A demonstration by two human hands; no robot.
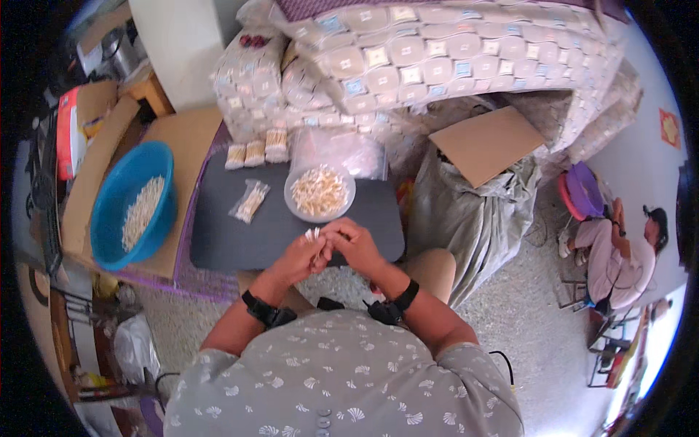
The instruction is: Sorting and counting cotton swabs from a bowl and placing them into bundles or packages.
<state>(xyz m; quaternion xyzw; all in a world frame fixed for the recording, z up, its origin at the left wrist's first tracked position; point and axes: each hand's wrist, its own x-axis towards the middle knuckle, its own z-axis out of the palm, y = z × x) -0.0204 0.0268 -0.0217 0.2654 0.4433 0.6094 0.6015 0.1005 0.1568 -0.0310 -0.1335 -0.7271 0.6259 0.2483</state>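
White-tipped cotton swabs (312, 234) poke up from the left hand (298, 258), fingers curled around them; the right hand (355, 246) bends close beside, its hold impossible to tell.

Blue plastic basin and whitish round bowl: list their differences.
The blue plastic basin is larger, left of the dark rectangular table; the whitish round bowl is smaller, on it. Much of the basin's inner wall is bare, while the bowl is nearly full. Both hold small pale sticks.
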